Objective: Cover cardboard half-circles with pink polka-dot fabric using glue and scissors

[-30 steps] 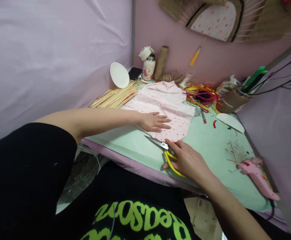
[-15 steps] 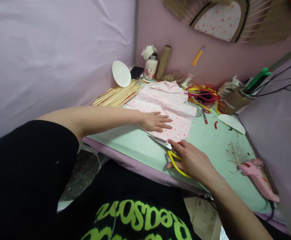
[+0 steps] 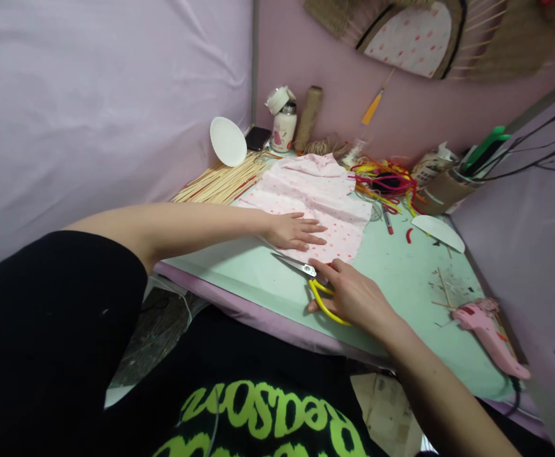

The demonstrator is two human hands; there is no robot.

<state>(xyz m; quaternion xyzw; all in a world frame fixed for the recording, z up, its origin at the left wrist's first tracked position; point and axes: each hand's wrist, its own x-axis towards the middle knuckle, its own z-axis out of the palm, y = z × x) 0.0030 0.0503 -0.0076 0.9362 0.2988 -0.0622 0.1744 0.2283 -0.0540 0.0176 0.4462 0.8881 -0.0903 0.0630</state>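
Observation:
A pink cloth with red dots (image 3: 339,219) lies spread on the pale green tabletop (image 3: 230,263). My left hand (image 3: 294,231) rests flat on its near left part, fingers stretched out. In my right hand (image 3: 354,292) is a pair of scissors (image 3: 324,303) with yellow handles, held low over the table by the cloth's near edge. Their blades point left, just below my left hand, and look nearly closed. Whether the cloth is between the blades I cannot tell.
Thin wooden sticks (image 3: 215,181) lie at the left, beside a white oval piece (image 3: 228,141). Behind the cloth stand a bottle (image 3: 284,130) and a brown roll (image 3: 308,119). Coloured cords (image 3: 387,181), a pen holder (image 3: 449,190) and a pink glue gun (image 3: 489,336) are at the right.
My right hand has shifted left with the scissors along the cloth's near edge. My left hand stays flat on the cloth. The view has moved slightly.

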